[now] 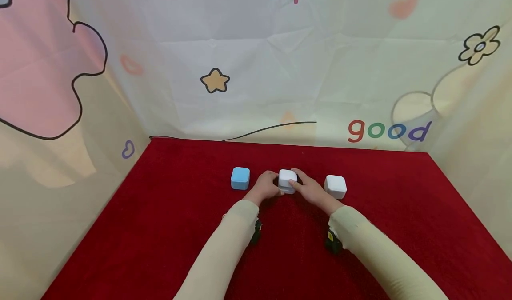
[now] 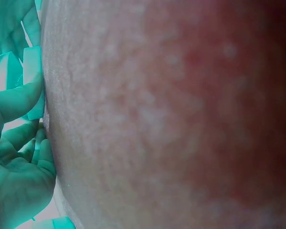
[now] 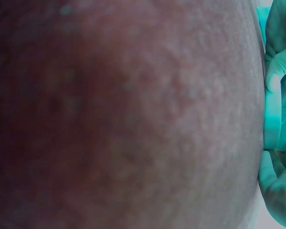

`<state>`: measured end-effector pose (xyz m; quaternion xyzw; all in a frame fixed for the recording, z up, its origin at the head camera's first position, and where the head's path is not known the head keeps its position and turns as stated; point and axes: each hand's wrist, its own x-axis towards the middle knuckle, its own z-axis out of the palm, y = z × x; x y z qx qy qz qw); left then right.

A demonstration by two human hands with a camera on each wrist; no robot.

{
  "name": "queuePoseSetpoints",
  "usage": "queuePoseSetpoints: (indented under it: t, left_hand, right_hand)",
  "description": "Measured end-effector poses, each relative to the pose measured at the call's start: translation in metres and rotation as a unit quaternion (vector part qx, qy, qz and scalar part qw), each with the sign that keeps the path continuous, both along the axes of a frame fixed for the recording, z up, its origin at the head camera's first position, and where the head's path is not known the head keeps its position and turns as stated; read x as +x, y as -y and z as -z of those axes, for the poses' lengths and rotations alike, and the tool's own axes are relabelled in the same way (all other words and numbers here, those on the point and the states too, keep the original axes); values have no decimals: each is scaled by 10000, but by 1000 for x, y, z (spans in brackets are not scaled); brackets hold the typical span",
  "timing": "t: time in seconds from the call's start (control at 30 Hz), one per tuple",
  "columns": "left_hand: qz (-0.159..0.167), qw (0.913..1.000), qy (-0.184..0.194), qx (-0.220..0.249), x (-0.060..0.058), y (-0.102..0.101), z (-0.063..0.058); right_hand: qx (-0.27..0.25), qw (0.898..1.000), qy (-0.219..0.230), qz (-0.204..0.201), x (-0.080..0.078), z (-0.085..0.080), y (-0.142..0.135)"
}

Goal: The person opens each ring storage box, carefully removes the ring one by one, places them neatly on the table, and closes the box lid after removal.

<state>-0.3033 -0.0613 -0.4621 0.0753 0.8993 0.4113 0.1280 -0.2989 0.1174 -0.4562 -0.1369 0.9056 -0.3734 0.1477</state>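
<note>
A small white box [image 1: 287, 178] with rounded corners sits between both hands in the head view. Below its white top is a greyer lower part; whether the two are separate I cannot tell. My left hand [image 1: 266, 186] holds the box from the left, its thumb low on the near side. On the other side, my right hand [image 1: 310, 189] grips it with the thumb at the front right edge. In the left wrist view, the left thumb [image 2: 21, 101] lies against the box. Blurred skin covers most of both wrist views.
A light blue box [image 1: 240, 178] stands left of the left hand. Just beyond the right hand is another white box [image 1: 335, 186]. All rest on a red cloth-covered table [image 1: 180, 233]. A printed curtain [image 1: 248, 46] hangs behind and along the sides.
</note>
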Motion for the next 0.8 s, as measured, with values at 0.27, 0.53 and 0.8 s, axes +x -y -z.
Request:
queuePoseSetpoints:
  t: [0.27,0.53,0.8]
  left_hand:
    - [-12,10000,14,-21,0,0,0]
    - [11,10000,13,64,1,0,0]
    - [-37,10000,41,24,-2,-1,2]
  right_hand:
    - [-257,9995,160,-27,-2,-3,-1]
    - [-659,9970,410,28,-8,0,-2]
    - [-906,9943,553,68,-9,-4,0]
